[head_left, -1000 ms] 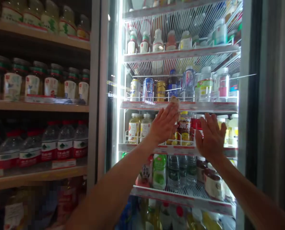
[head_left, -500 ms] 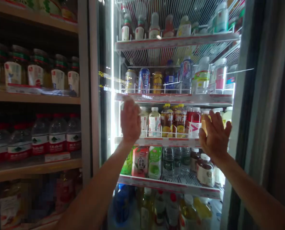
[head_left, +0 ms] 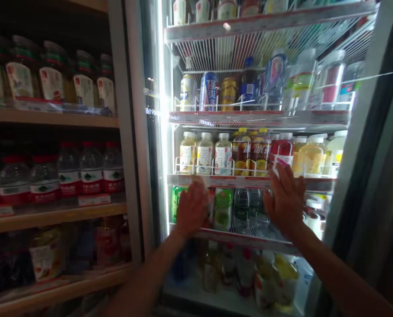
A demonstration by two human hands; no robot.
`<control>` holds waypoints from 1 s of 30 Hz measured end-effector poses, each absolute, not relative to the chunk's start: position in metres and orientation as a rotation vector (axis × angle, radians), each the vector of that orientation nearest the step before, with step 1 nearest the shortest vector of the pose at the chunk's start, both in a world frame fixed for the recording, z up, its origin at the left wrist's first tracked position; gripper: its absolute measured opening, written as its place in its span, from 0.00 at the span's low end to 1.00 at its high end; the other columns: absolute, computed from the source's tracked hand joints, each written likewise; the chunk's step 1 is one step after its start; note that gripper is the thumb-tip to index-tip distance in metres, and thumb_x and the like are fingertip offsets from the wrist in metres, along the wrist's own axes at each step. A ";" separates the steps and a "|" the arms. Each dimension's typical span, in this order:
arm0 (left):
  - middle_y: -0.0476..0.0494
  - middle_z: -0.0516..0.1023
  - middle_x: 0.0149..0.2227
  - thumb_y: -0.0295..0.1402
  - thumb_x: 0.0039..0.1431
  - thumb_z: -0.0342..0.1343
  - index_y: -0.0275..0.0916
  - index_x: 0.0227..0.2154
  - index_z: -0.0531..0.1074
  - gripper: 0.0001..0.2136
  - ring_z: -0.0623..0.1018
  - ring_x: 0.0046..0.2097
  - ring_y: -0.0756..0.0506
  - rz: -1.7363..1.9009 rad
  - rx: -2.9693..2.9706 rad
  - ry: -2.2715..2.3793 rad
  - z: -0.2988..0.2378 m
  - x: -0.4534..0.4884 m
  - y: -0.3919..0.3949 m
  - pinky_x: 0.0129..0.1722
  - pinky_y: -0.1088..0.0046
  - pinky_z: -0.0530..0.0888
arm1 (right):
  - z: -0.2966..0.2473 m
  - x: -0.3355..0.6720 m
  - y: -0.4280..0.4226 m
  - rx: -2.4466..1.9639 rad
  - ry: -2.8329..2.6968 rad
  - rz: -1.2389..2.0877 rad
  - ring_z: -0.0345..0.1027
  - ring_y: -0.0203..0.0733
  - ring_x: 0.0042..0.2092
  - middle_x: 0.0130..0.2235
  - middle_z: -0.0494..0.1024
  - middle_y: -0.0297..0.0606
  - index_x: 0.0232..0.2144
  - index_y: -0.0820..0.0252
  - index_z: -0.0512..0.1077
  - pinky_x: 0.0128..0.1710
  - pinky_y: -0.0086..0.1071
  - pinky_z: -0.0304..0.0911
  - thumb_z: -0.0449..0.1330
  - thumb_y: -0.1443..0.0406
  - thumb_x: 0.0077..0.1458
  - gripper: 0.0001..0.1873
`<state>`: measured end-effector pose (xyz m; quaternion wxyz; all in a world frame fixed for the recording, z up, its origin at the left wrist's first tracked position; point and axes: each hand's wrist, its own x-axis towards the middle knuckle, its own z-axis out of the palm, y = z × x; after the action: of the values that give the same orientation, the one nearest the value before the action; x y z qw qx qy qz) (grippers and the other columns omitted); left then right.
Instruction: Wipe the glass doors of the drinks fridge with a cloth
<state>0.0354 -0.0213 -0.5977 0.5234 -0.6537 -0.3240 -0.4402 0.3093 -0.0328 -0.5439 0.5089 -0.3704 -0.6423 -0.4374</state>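
Observation:
Both my hands are raised in front of an open, lit drinks fridge. My left hand point(head_left: 192, 208) is at the third shelf down, fingers together and stretched toward a carton beside a green bottle point(head_left: 222, 208); it looks open and slightly blurred. My right hand point(head_left: 285, 198) is spread flat with its fingers apart, in front of the wire shelf edge point(head_left: 246, 180), just below a red bottle point(head_left: 282, 149) and over clear water bottles point(head_left: 242, 207). Neither hand holds anything I can see.
The fridge shelves carry cans point(head_left: 209, 91) above, tea and juice bottles point(head_left: 205, 152) in the middle, more bottles at the bottom. Left of the fridge frame point(head_left: 130, 132), wooden shelves point(head_left: 51, 215) hold jars and red-capped water bottles point(head_left: 90, 169). The fridge door edge point(head_left: 365, 132) stands at right.
Both hands have dropped lower, from the second shelf rail to the third shelf level. My left hand moved right and down; the view shifted closer and downward.

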 end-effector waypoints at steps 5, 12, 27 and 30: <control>0.46 0.55 0.63 0.30 0.59 0.47 0.45 0.57 0.60 0.22 0.49 0.66 0.45 -0.831 -1.751 -0.615 -0.629 0.023 -0.025 0.64 0.59 0.46 | -0.576 0.299 -0.039 -0.885 -1.605 -1.036 0.45 0.49 0.65 0.64 0.54 0.44 0.64 0.55 0.45 0.62 0.51 0.38 0.51 0.65 0.57 0.34; 0.39 0.51 0.64 0.26 0.58 0.46 0.41 0.61 0.53 0.26 0.46 0.66 0.43 -0.953 -1.614 -0.816 -0.662 0.026 -0.026 0.64 0.55 0.43 | -0.614 0.292 -0.040 -0.906 -1.602 -1.029 0.44 0.50 0.65 0.65 0.52 0.45 0.64 0.55 0.44 0.62 0.51 0.39 0.52 0.65 0.57 0.35; 0.41 0.56 0.63 0.29 0.60 0.45 0.40 0.62 0.50 0.26 0.42 0.67 0.47 -1.274 -1.771 -0.764 -0.627 0.099 -0.016 0.65 0.58 0.43 | -0.640 0.239 -0.077 -0.454 -1.855 -0.638 0.50 0.45 0.63 0.65 0.52 0.42 0.64 0.56 0.45 0.59 0.47 0.54 0.47 0.73 0.54 0.36; 0.40 0.57 0.63 0.33 0.61 0.43 0.37 0.63 0.45 0.27 0.39 0.67 0.48 -1.315 -1.769 -0.867 -0.622 0.107 -0.017 0.65 0.58 0.42 | -0.640 0.218 -0.064 -0.517 -1.776 -0.538 0.52 0.43 0.62 0.63 0.55 0.43 0.64 0.53 0.44 0.57 0.43 0.58 0.46 0.71 0.57 0.34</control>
<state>0.1068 -0.0174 -0.6223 0.3766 -0.6918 -0.3391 -0.5143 0.2184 -0.0636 -0.6405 0.5709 -0.2203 -0.7570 -0.2292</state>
